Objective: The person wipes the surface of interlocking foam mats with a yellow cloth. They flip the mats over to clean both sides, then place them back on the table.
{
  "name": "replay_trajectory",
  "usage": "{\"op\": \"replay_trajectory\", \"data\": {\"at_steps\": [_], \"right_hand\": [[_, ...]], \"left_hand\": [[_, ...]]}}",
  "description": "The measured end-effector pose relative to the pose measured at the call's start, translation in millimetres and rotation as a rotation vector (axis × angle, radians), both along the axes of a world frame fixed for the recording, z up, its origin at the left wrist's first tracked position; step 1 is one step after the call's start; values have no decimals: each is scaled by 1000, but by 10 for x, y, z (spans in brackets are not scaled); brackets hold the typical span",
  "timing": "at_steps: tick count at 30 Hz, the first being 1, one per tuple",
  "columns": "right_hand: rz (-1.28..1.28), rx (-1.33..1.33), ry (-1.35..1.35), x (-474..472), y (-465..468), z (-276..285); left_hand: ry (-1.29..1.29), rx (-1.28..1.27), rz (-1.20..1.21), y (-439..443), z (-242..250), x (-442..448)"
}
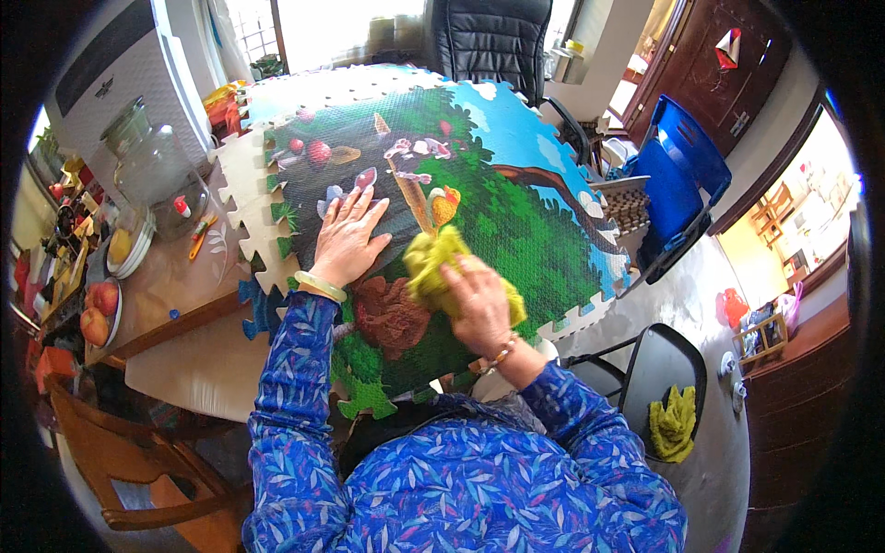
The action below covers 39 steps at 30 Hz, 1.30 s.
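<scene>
A printed foam puzzle mat [539,249] with toothed edges lies across the table before me, its surface showing green foliage, sky and cartoon figures. My left hand [349,238] rests flat on it with fingers spread, holding nothing. In my right hand [477,304] is a yellow-green fluffy cloth [435,266], bunched under the fingers and pressed against the mat right of my left hand. The cloth and right hand look slightly blurred. Pale foam with toothed edges [238,186] shows under the mat's left side.
A large glass jar [155,173], stacked plates [131,249] and a bowl of apples [100,318] stand on the wooden table at left. A wooden chair [152,470] is lower left. At right are a folding chair [664,366] bearing a second cloth [673,423] and a blue plastic chair [674,186].
</scene>
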State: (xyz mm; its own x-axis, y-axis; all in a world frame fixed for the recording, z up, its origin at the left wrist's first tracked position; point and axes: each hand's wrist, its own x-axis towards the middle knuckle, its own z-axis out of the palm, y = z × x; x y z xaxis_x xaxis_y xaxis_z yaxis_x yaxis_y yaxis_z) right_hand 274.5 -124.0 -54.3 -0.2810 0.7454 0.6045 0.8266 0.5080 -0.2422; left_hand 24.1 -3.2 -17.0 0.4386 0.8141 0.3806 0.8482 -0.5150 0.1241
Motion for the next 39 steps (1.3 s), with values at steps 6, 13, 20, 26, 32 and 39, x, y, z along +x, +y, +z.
{"op": "replay_trajectory", "data": {"at_steps": [6,13,20,26,32,39], "right_hand": [[409,-33,-140,-644,-382,-125],[545,-76,-247,-384,-647,-143],[215,-74,-120,446,-502,-116],[-176,27,9,1233,-332,-322],[-510,-80,161,1832,-269,-422],[-495,-36,87,1402,-267,-302]], "left_hand": [[-42,-59,-37,38,3,-69],[-43,-59,-44,30,33,-69],[-29,-1,-36,40,-40,-103],[-47,-30,-39,54,-23,-86],[-51,-26,-24,51,-26,-89],[-61,-4,66,-57,-4,-1]]}}
